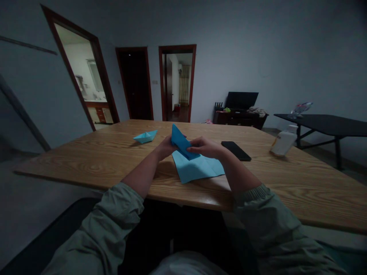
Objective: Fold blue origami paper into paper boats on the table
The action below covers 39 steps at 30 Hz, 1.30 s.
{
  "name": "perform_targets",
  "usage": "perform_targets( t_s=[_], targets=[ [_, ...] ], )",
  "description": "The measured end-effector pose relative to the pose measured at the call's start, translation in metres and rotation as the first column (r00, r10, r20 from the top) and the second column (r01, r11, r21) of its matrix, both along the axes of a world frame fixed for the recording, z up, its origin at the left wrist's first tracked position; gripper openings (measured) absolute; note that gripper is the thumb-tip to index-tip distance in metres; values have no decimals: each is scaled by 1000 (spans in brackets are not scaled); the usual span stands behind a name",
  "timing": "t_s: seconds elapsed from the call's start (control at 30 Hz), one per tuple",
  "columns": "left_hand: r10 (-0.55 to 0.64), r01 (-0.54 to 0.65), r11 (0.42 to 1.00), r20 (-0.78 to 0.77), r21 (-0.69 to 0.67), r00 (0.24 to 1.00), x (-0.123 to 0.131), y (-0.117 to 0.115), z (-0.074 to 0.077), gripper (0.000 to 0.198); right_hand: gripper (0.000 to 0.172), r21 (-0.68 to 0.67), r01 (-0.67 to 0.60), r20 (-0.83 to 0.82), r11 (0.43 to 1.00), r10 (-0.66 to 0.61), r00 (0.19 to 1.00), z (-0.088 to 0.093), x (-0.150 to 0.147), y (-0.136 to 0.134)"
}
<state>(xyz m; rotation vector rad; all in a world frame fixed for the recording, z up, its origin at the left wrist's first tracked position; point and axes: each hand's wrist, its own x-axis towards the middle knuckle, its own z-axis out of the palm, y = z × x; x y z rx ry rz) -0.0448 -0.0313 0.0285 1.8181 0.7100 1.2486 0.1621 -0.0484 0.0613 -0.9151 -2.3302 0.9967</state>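
My left hand (166,148) and my right hand (205,147) both pinch a blue folded paper (180,142) above the middle of the wooden table (86,162). Its pointed end sticks up and away from me. A flat, pale blue folded sheet (196,168) lies under my hands on the tabletop, and the held paper seems to touch its far edge. Further left, beyond my left hand, sits a small pale blue paper boat (145,136). A black smartphone (236,150) lies just beyond my right fingers.
A white plastic bottle (283,143) lies on its side near the table's right edge. Beyond it stands a black table (321,123). A low dark cabinet (239,119) with a black screen stands against the far wall, between doorways and the black table.
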Motion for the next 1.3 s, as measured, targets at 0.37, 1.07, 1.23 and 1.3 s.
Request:
perform_targets(
  t_s=[0.37,1.07,1.23,1.3],
  targets=[
    [-98,103,993,88,-59,991,-1,8,-8,47,35,-17,104,-228,994,-105,968,-6,0,9],
    [505,-520,736,161,434,848,24,7,-11,46,80,736,541,-409,408,-369,835,-31,-47,2],
    [502,-509,679,171,529,848,28,-1,-9,44,87,696,629,-539,345,-328,776,-32,-44,7],
    [489,-505,686,183,523,853,30,-3,-9,46,89,667,659,-573,348,-325,752,-31,-43,7]
  ],
)
